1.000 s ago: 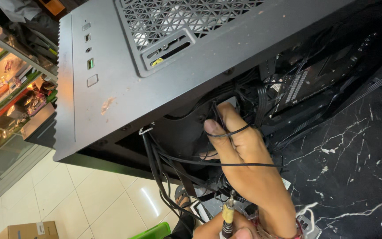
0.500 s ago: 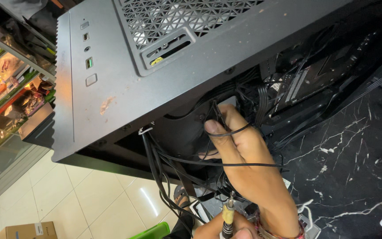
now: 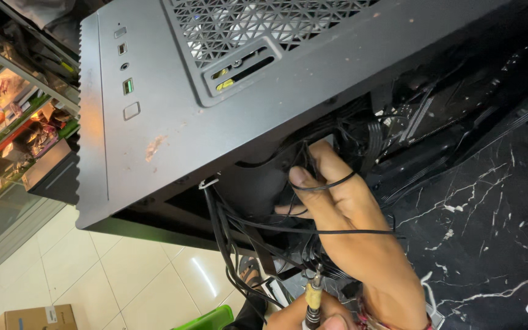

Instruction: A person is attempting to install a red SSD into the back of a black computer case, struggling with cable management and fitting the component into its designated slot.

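Two hands in the wiring. Nearest, bottom edge, one hand clamped on a screwdriver, tip aimed up into the cables. Other hand, probably the right, reaches into the computer case, fingers together, thin black wire looped over them. Risk: pulling back snags that loop and yanks a plug; screwdriver could nick insulation. Versus half a second ago: barely changed, hand stays put.
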